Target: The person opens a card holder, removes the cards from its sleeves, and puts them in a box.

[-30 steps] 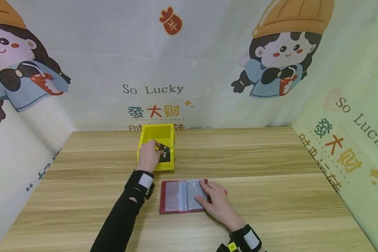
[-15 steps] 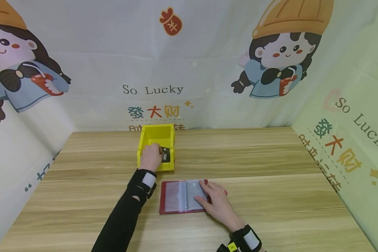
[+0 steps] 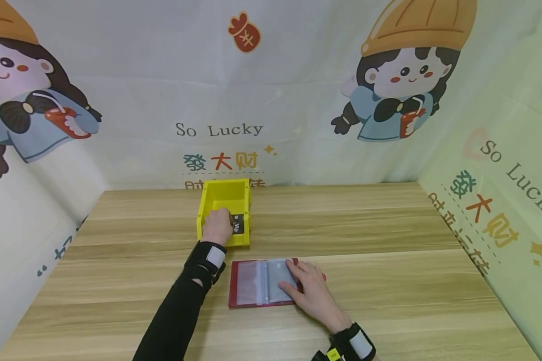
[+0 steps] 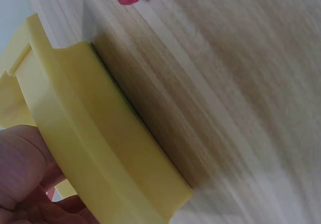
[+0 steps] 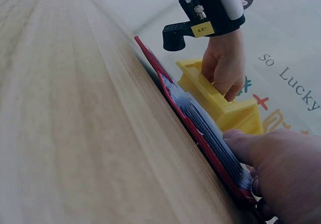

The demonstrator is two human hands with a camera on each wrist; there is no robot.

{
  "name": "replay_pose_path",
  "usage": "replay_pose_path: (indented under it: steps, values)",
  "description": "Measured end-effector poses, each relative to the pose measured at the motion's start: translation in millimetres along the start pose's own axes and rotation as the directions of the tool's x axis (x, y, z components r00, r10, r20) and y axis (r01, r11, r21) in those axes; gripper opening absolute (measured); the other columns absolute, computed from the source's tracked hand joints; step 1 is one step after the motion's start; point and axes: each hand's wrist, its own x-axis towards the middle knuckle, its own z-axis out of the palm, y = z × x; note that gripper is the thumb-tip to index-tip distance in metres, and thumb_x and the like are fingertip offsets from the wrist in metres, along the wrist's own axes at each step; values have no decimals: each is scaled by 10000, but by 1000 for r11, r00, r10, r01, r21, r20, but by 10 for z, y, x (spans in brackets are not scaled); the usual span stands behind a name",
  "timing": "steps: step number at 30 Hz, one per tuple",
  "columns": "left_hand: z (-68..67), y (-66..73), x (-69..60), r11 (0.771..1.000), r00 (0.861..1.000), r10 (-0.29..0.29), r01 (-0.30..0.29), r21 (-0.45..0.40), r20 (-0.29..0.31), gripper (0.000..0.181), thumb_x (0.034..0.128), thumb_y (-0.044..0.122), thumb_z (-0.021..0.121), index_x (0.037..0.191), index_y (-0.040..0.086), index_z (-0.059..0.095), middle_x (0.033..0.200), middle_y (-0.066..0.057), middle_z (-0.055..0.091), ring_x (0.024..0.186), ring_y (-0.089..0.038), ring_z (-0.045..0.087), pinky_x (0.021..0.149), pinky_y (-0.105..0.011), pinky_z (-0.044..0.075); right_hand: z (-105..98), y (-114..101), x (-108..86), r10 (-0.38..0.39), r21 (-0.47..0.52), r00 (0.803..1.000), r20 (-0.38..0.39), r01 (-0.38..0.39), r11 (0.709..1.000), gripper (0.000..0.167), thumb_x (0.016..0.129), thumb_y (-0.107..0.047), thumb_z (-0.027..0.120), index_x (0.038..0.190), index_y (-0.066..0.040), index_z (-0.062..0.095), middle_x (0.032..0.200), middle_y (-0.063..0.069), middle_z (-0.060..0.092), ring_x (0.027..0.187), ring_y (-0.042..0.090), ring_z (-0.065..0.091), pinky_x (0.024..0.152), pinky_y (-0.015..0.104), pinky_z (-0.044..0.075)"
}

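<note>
Left hand: lowered into the yellow bin, whose walls stand round its fingers. Fingers bent in the left wrist view; tips partly hidden, so cannot tell whether they pinch anything. Black card, "Vip" legible, in the bin directly right of this hand, its left part covered by the knuckles.

Right hand: thumb and forefinger apart, resting on the right page of the open red holder; the holder extends leftward from under them. Clear sleeves left of the thumb. Holder lies nearer the body than the left hand, slightly right of it, flat on the wood table. Black strap behind left hand, at the wrist.
</note>
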Motion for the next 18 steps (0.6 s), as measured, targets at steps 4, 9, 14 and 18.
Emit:
replay_pose_path:
  steps: [4,9,14,18]
  values:
    - [-11,-9,-19,1000,1000,4,-4,-3,-8,127,915,14,614,964,-27,723,1034,-272,711,906,-396,691,738,-490,566,10,1,1,-8,2,1000,-5,8,1000,552,914,-296,734,1345,24,608,993,-28,605,949,103,473,827,283,363]
    - [-9,0,-24,1000,1000,-1,1,-5,2,169,943,43,575,959,-45,719,1002,-262,705,825,-338,663,673,-449,543,18,5,-5,-22,-11,999,-24,21,1000,544,909,-289,740,1332,30,617,940,-45,575,917,92,457,825,282,343]
    - [25,-8,-40,999,1000,19,-19,-37,-16,228,984,92,539,1001,-83,685,986,-244,622,773,-306,582,635,-396,491,19,14,-8,-17,-9,999,-30,17,1000,541,906,-278,742,1330,34,617,981,-19,610,936,105,478,843,310,369]
    - [63,-38,-74,993,995,62,-69,-91,-84,228,984,88,537,947,-89,677,959,-214,576,773,-292,544,642,-369,461,13,12,-8,0,4,1000,-15,0,1000,540,912,-274,738,1338,32,611,1026,-3,630,962,113,492,862,326,383]
